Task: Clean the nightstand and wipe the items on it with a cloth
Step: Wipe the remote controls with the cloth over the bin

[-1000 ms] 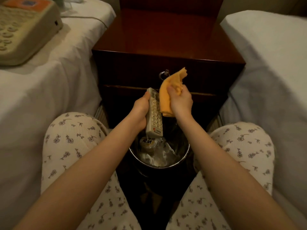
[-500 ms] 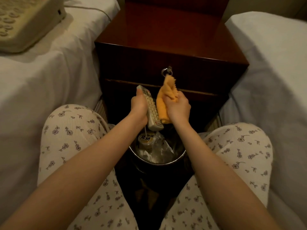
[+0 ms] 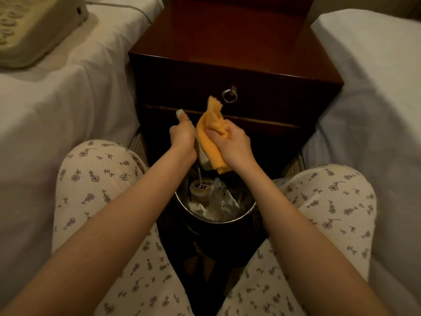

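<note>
The remote control (image 3: 203, 159) is held slanted in front of the nightstand (image 3: 227, 53), directly above an open waste bin (image 3: 218, 221), with only its two pale ends showing. The left hand (image 3: 182, 135) is closed around its upper part. The right hand (image 3: 232, 143) is closed on the orange cloth (image 3: 210, 142), pressing it along the remote's side, so cloth and remote touch over most of the length; a loose corner of cloth sticks up near the ring pull (image 3: 229, 96) of the drawer.

The likely risk is a drop: the remote hangs right over the bin, which holds a lidded cup (image 3: 201, 189) with a straw and crumpled wrapping, so a slackened left grip during a firm stroke could send it into the rubbish. The dangling cloth end could also catch on the ring pull.

The nightstand top is dark, glossy wood and looks bare in the part that shows. It stands between two white-sheeted beds (image 3: 57, 99), and a cream telephone (image 3: 34, 26) lies on the left one. The person sits facing it, knees in flowered trousers either side of the bin. The room is dim.
</note>
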`<state>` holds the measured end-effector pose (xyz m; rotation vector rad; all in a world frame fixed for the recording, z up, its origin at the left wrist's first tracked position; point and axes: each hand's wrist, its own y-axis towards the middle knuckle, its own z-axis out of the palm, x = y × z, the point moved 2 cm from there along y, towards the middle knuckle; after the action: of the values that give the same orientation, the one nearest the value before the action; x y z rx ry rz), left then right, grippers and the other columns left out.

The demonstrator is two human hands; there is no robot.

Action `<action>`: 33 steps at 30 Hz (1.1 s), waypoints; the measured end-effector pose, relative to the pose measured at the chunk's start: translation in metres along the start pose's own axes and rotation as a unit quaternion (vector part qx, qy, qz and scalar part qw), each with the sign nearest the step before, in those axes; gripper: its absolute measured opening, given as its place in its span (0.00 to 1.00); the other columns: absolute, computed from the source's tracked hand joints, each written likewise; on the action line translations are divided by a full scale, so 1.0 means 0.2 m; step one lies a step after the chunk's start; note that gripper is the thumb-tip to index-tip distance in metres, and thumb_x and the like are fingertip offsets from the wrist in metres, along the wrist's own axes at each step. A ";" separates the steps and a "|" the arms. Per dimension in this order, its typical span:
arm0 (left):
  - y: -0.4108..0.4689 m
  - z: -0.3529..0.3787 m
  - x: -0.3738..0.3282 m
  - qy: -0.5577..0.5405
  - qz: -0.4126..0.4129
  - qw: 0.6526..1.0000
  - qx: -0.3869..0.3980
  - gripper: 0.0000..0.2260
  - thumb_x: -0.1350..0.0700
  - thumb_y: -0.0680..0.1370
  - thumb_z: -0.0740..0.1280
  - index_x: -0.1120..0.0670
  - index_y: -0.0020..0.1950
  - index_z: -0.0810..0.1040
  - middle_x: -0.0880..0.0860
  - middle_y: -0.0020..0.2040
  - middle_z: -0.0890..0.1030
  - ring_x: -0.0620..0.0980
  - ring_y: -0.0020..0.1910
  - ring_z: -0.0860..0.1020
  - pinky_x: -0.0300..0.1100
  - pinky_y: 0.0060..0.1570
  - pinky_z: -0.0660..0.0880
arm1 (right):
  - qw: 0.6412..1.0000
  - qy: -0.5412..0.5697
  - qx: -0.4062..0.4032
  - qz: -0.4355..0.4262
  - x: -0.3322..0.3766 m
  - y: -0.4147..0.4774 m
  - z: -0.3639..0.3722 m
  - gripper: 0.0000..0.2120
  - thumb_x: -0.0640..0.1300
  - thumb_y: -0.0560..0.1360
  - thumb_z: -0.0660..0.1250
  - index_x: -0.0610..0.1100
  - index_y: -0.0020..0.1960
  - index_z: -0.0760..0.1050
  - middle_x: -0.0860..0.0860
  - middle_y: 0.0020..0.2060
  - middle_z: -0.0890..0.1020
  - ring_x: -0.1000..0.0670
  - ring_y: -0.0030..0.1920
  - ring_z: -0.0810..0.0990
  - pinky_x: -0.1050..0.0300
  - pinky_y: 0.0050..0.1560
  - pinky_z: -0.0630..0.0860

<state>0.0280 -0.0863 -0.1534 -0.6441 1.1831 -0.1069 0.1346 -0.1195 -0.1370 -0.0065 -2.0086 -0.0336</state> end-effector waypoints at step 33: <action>-0.14 0.09 0.08 0.262 -0.029 0.919 0.292 0.22 0.38 0.79 0.54 0.54 0.54 0.76 0.51 0.40 0.77 0.46 0.36 0.75 0.39 0.35 0.74 | 0.984 -0.022 -0.168 0.054 -0.06 0.11 -0.15 0.06 0.48 0.76 0.64 0.46 0.49 0.74 0.52 0.43 0.77 0.51 0.45 0.76 0.57 0.42 0.71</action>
<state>0.0575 -0.1068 -0.1480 -0.1104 1.5503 -0.6936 0.1674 -0.0991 -0.1348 -0.3346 -2.0226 -0.3050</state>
